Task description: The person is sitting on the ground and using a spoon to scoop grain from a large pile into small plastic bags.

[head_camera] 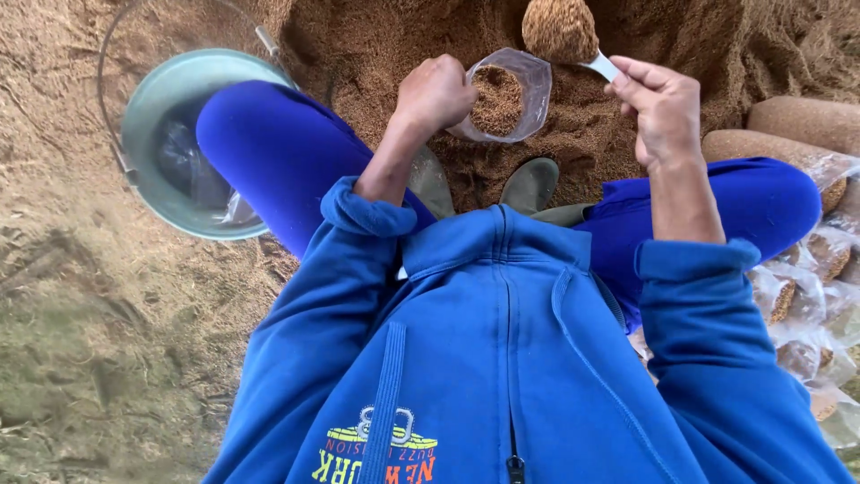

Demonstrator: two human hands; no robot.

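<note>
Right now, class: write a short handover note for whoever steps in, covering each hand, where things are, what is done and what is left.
Left hand holds the clear bag open, partly filled with brown sawdust-like material.
Right hand grips a white scoop, heaped, above the bag.
Filled bags lie on the right; a metal bucket stands on the left.
Left: this bag is not yet full.

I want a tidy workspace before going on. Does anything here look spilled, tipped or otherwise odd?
Nothing stands out. The left hand holds the clear bag open and upright; the right hand holds a heaped scoop above it. The bucket stands upright.
</note>
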